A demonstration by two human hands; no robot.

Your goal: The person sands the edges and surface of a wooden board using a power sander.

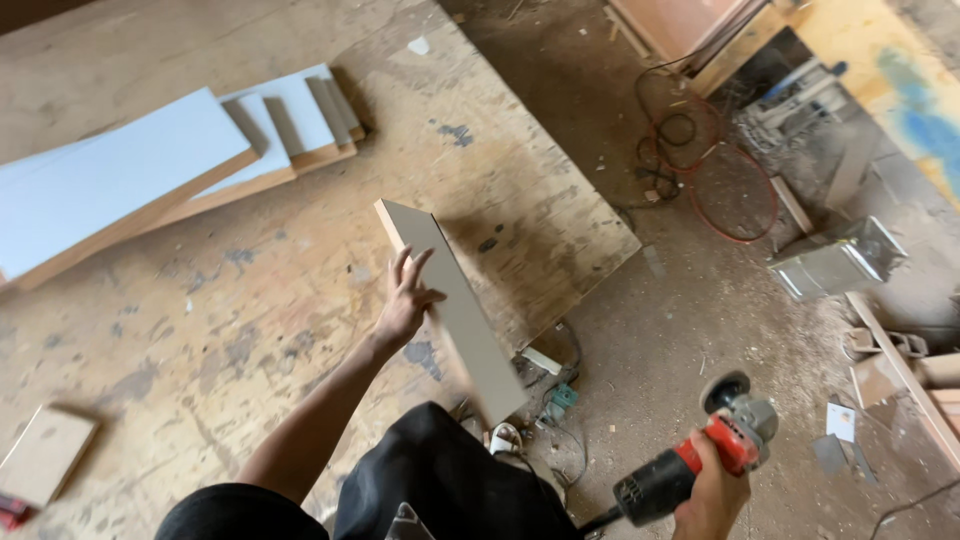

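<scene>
Plywood worktable [300,290] over dusty floor [700,300]

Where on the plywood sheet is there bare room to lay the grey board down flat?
Bare plywood sheet lies between the stacked white panels and the left hand holding the grey board. The floor right of the angle grinder in the right hand is crowded with scraps.

Workshop floor, big plywood sheet, scattered clutter.

Worn, stained plywood sheet [300,250] covers the left side; dusty concrete floor [680,320] with sawdust to the right. White-faced boards [130,180] stacked at upper left, a small square offcut [45,455] at lower left. Red cable loops [735,185] lie on the floor near a metal tray [840,260], possibly a tool part. Timber pieces [900,375] along the right edge. Light is soft, daylight-like.
</scene>
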